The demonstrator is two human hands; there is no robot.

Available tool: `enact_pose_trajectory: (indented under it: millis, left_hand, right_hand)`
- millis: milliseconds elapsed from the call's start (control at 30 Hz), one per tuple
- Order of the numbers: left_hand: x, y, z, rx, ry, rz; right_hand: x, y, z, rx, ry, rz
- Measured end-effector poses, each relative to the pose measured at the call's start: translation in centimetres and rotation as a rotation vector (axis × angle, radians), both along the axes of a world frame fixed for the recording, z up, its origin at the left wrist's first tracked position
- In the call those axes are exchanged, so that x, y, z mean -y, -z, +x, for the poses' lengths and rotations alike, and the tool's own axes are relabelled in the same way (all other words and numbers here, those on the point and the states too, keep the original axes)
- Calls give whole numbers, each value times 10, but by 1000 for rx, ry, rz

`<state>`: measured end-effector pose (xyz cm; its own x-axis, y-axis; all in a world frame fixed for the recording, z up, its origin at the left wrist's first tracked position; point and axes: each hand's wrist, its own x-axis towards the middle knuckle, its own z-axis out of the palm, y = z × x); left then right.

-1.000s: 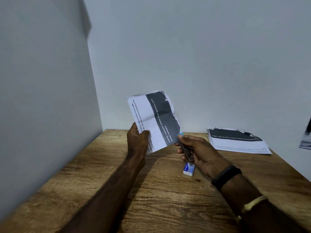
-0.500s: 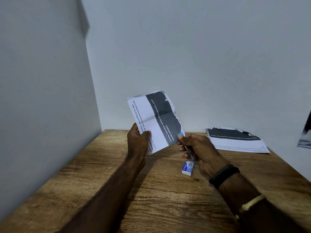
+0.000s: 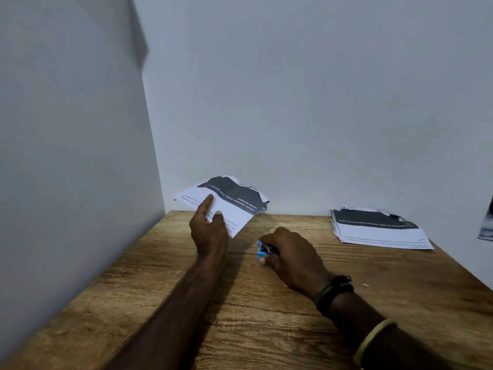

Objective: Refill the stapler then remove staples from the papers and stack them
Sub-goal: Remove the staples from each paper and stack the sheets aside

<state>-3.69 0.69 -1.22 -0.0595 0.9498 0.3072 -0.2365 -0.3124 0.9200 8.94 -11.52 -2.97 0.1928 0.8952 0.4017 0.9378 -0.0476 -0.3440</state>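
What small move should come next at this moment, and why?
Probably swing the sheet in the left hand rightward and lay it on the stack at the table's far right. The sheet is tilted nearly flat, off the table, and the right hand holds the stapler low, apart from it.

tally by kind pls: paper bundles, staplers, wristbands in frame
Paper bundles: 2 (held bundle in left hand, stack on table)
Staplers: 1 (blue stapler in right hand)
Wristbands: 2 (black band, yellow bangle, both on right arm)
Total: 5
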Motion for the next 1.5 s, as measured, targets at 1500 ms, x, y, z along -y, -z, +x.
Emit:
enact_pose_trajectory:
  millis: [1500]
  left_hand:
    - [72, 0, 105, 17, 393, -258]
  right_hand:
    - [46, -13, 96, -854, 545, 607]
